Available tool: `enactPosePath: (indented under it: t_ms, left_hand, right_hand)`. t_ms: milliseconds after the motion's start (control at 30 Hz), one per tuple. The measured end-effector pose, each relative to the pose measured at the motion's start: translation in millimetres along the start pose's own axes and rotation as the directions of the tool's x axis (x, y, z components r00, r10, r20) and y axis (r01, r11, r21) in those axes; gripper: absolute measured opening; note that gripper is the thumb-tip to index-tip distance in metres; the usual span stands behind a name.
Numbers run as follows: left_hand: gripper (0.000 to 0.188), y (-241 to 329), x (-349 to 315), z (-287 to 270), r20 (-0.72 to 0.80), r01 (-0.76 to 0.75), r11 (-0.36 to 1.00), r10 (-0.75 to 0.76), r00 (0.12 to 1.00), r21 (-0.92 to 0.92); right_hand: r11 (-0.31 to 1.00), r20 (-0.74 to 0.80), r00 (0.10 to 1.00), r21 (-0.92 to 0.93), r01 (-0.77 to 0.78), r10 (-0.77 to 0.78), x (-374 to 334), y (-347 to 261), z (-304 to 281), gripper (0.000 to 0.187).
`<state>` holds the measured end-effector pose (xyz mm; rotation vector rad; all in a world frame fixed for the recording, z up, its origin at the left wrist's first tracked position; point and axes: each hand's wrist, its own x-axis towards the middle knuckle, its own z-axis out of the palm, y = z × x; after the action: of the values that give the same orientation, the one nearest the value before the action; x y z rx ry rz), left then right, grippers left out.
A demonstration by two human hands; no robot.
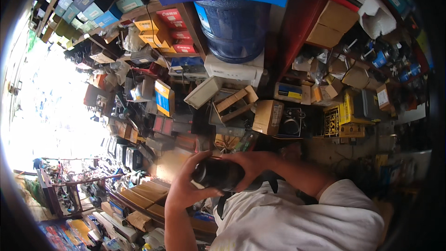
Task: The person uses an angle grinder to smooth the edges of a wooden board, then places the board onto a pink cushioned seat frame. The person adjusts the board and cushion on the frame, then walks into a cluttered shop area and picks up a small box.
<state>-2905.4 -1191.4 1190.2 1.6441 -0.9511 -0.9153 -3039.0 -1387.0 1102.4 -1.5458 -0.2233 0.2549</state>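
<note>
A dark, rounded, cylinder-like object (pixel 219 174) is held close in front of my white shirt; its exact kind is hard to make out. My left hand (pixel 186 185) wraps around its left end, thumb along the near side. On the other end, the fingers of my right hand (pixel 247 168) are closed over the top and right side. Beyond my hands stand an open brown cardboard box (pixel 268 117) and an open wooden-looking tray (pixel 235 104). Part of the object's underside is hidden by my fingers.
A large blue water bottle (pixel 234 30) stands on a white dispenser (pixel 234 69) ahead. Crowded shelves hold yellow boxes (pixel 152 30) at left and brown cartons (pixel 332 23) at right. A yellow case (pixel 355 107) sits low right. Flat brown cartons (pixel 145 196) lie left.
</note>
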Motion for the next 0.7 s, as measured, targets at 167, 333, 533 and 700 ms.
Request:
enactPosePath:
  t_ms: [167,333,533,700]
  left_hand:
    - [0.100,-19,37,25,0.023,-0.019,0.999,0.020,1.000,-0.040]
    - [0.107,-70,53,14,0.054,0.058,0.679,-0.028,0.998,-0.732]
    - [0.052,-281,134,20,-0.100,0.258,0.959,-0.270,0.958,-0.117]
    - [0.052,-415,251,19,-0.170,0.628,0.746,-0.664,0.728,-0.220]
  right_hand:
    - [0.978,-0.033,0.978,-0.031,-0.205,0.204,-27,8,-23,0.091]
    - [0.994,-0.333,0.939,-0.036,-0.108,0.090,-35,42,-8,0.092]
    - [0.956,-0.698,0.696,-0.059,-0.289,0.167,-77,118,15,0.094]
    - [0.883,-0.799,0.389,0.457,-0.101,0.458,-94,138,50,0.092]
